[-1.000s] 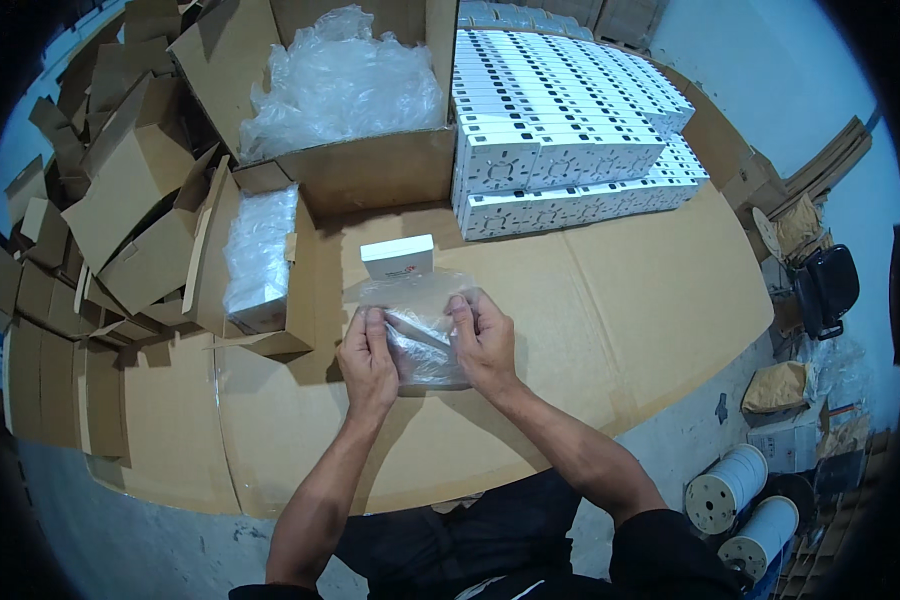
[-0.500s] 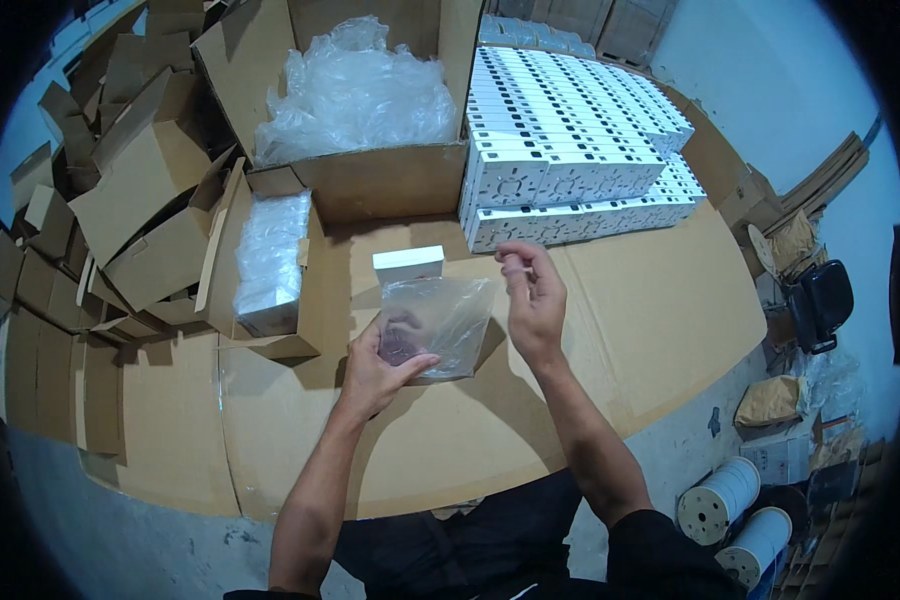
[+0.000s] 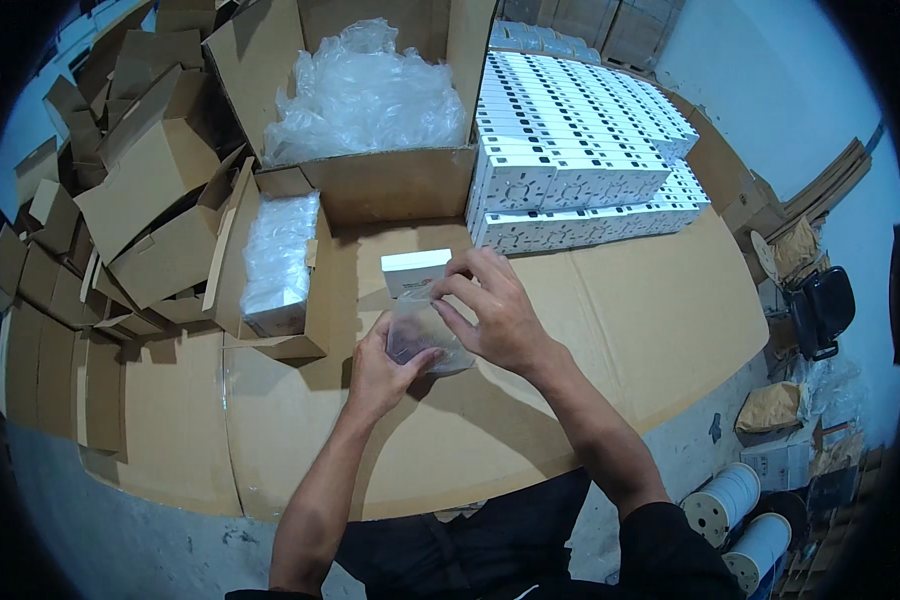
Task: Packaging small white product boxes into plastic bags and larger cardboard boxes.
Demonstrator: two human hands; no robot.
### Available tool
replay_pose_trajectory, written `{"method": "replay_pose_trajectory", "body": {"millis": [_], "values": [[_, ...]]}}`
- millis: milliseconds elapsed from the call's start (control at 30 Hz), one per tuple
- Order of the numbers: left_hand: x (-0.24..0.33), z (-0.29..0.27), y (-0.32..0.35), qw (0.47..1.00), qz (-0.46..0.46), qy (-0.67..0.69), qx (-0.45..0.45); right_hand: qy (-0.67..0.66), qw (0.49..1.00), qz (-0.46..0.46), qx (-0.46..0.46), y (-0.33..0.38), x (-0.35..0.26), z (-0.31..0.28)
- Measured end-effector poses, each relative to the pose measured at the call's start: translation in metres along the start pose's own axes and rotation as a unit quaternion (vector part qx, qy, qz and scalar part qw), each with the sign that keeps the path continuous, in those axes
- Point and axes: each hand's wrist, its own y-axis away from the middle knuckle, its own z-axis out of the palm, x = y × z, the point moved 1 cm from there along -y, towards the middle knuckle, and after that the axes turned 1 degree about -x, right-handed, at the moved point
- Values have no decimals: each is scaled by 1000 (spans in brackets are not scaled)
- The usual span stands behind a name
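My left hand (image 3: 378,368) is closed around a clear plastic bag (image 3: 425,335), its thumb across the bag's near side. My right hand (image 3: 495,310) reaches over from the right, with thumb and fingers bent together at the bag's upper edge. Just behind the bag a small white box (image 3: 415,264) stands on the cardboard-covered table (image 3: 610,340); the bag and fingers hide its lower part. Whether the box touches the bag cannot be made out.
An open carton (image 3: 315,330) with bagged boxes (image 3: 278,255) stands to the left. Behind it, a big carton (image 3: 400,185) holds loose plastic bags (image 3: 370,95). White boxes (image 3: 570,180) are stacked at the back right. Empty cartons (image 3: 150,200) pile up at far left.
My right hand has come left and down from beside the bag onto its upper edge. The bag's top is now gathered toward those fingers, while my left hand keeps its grip.
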Motion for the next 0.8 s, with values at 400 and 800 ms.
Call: {"method": "replay_pose_trajectory", "body": {"millis": [400,800], "values": [[-19,2,-2,998,45,35,11,-133,922,-4,-364,-47,6,-16],[-7,-3,-1,1000,0,16,-26,-176,885,44,-429,-61,16,-22]]}}
